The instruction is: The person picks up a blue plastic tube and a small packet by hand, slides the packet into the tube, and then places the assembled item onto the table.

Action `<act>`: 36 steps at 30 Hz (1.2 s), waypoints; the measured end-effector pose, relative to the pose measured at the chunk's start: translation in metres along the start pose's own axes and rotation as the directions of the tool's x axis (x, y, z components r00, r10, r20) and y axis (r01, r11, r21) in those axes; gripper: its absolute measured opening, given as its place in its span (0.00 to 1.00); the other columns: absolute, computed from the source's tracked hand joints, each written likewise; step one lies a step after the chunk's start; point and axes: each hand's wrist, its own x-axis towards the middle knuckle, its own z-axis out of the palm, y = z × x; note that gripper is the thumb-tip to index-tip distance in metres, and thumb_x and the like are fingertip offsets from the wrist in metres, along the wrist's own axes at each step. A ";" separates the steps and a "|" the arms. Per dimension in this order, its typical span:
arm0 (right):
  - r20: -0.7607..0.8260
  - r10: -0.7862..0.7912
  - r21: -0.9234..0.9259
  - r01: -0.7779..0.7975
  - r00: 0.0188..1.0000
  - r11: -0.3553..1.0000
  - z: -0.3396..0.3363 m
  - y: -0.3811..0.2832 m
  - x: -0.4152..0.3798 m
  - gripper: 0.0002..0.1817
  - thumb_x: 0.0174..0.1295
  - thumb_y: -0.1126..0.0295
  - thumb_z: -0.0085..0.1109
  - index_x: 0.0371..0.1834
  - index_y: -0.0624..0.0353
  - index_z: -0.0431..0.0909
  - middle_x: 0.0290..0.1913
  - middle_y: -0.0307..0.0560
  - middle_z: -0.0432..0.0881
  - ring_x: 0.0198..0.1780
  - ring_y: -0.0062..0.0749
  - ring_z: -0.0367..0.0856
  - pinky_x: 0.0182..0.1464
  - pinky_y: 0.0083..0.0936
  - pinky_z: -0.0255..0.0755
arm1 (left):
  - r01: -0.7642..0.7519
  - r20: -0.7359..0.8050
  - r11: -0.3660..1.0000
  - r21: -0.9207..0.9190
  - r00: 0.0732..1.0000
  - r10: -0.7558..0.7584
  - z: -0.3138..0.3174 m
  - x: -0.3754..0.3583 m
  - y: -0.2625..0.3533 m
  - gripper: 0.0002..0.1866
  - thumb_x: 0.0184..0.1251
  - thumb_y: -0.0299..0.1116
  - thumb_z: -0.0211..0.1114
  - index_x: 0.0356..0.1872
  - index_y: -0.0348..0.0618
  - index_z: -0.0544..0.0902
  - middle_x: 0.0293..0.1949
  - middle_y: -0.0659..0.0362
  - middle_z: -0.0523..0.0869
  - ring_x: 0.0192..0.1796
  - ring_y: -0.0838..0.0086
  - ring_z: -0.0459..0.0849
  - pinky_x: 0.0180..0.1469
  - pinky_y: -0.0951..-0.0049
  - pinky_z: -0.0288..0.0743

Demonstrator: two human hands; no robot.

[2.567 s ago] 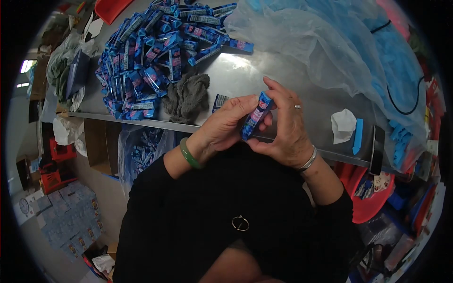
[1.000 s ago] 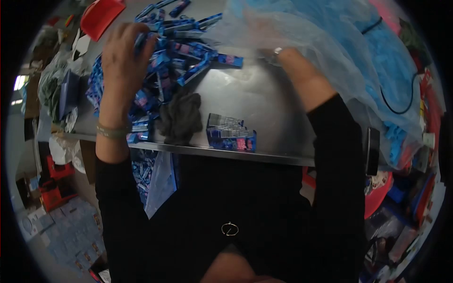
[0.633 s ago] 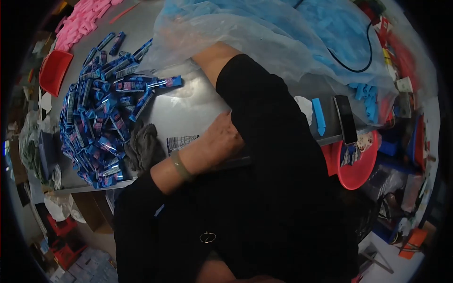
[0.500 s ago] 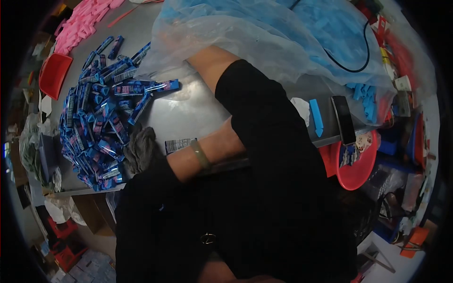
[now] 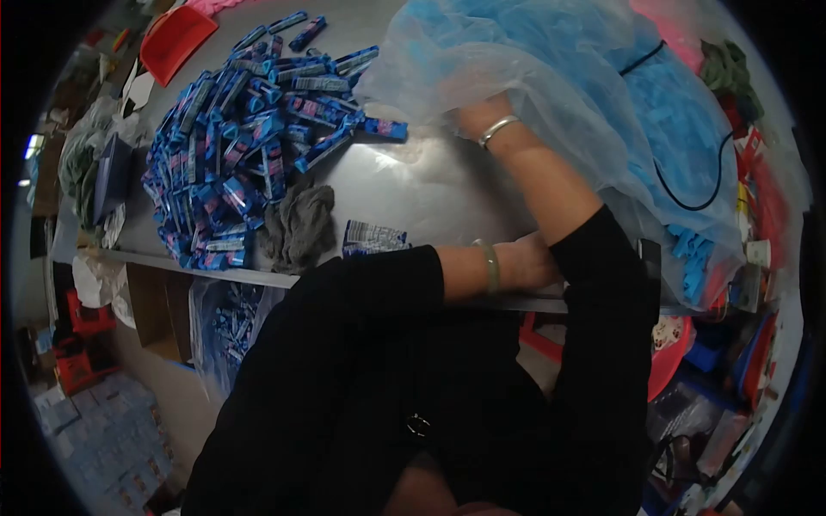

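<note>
My right hand (image 5: 482, 113), with a silver bracelet at the wrist, reaches to the near left edge of a clear plastic bag (image 5: 551, 103). Its fingers lie behind the cloudy film and are blurred. Inside and under that bag are many light-blue strips or wrappers (image 5: 697, 112). My left hand (image 5: 532, 261), below a pale green bangle, is low over the table's front edge. The right sleeve crosses in front of it and hides the fingers. Left of the hands lies a big heap of small blue printed packets (image 5: 232, 146).
A crumpled grey glove or cloth (image 5: 301, 225) lies by the heap, beside a flat printed wrapper (image 5: 374, 238). A red scoop-like tray (image 5: 176, 41) is at the back left. At right are a black cable (image 5: 695, 206), a dark phone (image 5: 650, 267) and a pink basin (image 5: 671, 365).
The view has swung, so the table's things sit further right and higher. My right hand has come partly out from the plastic, baring its bracelet. My left hand has moved right along the edge.
</note>
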 end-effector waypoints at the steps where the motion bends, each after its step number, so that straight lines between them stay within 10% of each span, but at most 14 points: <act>1: -0.029 0.001 0.127 0.002 1.000 0.992 -0.005 0.006 -0.008 0.11 0.62 0.68 0.52 0.44 0.55 0.80 0.47 0.57 0.82 0.49 0.53 0.81 0.53 0.47 0.73 | 0.030 0.014 1.000 -0.002 0.999 -0.030 -0.005 -0.006 0.003 0.21 0.71 0.36 0.52 0.64 0.49 0.73 0.66 0.54 0.73 0.69 0.64 0.69 0.69 0.64 0.64; 3: 0.136 0.117 0.116 -0.134 0.984 0.984 -0.022 0.010 -0.024 0.16 0.61 0.68 0.52 0.52 0.58 0.76 0.51 0.60 0.81 0.52 0.56 0.79 0.55 0.47 0.72 | 0.049 0.330 0.994 -0.102 0.944 -0.012 -0.029 -0.013 0.003 0.15 0.65 0.33 0.55 0.51 0.44 0.80 0.54 0.53 0.80 0.57 0.64 0.77 0.55 0.66 0.72; 6: 0.295 0.211 0.163 -0.266 0.932 0.950 -0.041 0.023 -0.044 0.22 0.63 0.67 0.50 0.61 0.60 0.69 0.56 0.66 0.76 0.54 0.62 0.76 0.58 0.47 0.70 | 0.143 0.185 0.988 -0.053 0.974 -0.131 -0.069 -0.058 0.009 0.09 0.61 0.31 0.55 0.38 0.41 0.80 0.41 0.55 0.79 0.47 0.66 0.77 0.44 0.68 0.70; 11: 0.437 0.343 0.400 -0.521 0.832 0.754 -0.109 0.006 -0.080 0.24 0.63 0.66 0.50 0.62 0.60 0.67 0.56 0.69 0.75 0.54 0.63 0.76 0.56 0.45 0.69 | 0.461 0.218 0.868 0.185 0.842 -0.493 -0.149 -0.146 0.006 0.13 0.53 0.32 0.64 0.39 0.39 0.76 0.41 0.52 0.76 0.45 0.63 0.75 0.46 0.66 0.68; 17: 0.605 0.302 0.496 -0.646 0.737 0.581 -0.136 -0.013 -0.083 0.25 0.66 0.61 0.55 0.64 0.61 0.66 0.38 0.45 0.79 0.40 0.31 0.78 0.45 0.26 0.71 | 0.699 0.081 0.660 0.276 0.667 -0.740 -0.197 -0.192 0.017 0.32 0.48 0.31 0.74 0.57 0.41 0.72 0.50 0.50 0.75 0.53 0.56 0.75 0.54 0.61 0.69; 19: 0.613 0.364 0.722 -0.684 0.701 0.102 -0.138 -0.029 -0.090 0.24 0.70 0.58 0.55 0.62 0.62 0.69 0.34 0.36 0.74 0.37 0.20 0.73 0.44 0.20 0.69 | 0.780 0.039 0.518 0.352 0.541 -0.840 -0.202 -0.207 0.018 0.31 0.49 0.27 0.70 0.58 0.40 0.72 0.47 0.50 0.76 0.50 0.57 0.76 0.52 0.62 0.69; 22: 0.612 0.145 0.789 -0.614 0.777 -0.039 -0.134 -0.030 -0.097 0.20 0.72 0.60 0.52 0.59 0.63 0.72 0.38 0.36 0.77 0.41 0.21 0.76 0.49 0.21 0.70 | 0.678 0.008 0.482 0.555 0.575 -0.818 -0.181 -0.245 0.010 0.20 0.53 0.27 0.65 0.50 0.39 0.77 0.40 0.54 0.77 0.45 0.62 0.78 0.47 0.64 0.70; 32: 0.572 0.150 0.803 -0.588 0.806 0.097 -0.132 -0.060 -0.115 0.12 0.69 0.66 0.55 0.50 0.61 0.79 0.46 0.37 0.80 0.48 0.21 0.77 0.51 0.19 0.69 | 0.729 -0.129 0.542 0.418 0.638 -0.759 -0.191 -0.229 0.006 0.11 0.49 0.26 0.67 0.36 0.43 0.80 0.38 0.54 0.78 0.43 0.61 0.78 0.46 0.64 0.69; 36: 0.476 0.206 0.750 -0.517 0.855 0.413 -0.143 -0.077 -0.114 0.12 0.65 0.67 0.56 0.48 0.62 0.78 0.44 0.44 0.78 0.42 0.30 0.78 0.46 0.25 0.71 | 0.753 -0.171 0.635 0.170 0.657 -0.734 -0.192 -0.198 0.018 0.10 0.48 0.28 0.72 0.31 0.44 0.79 0.36 0.56 0.79 0.43 0.62 0.77 0.47 0.64 0.69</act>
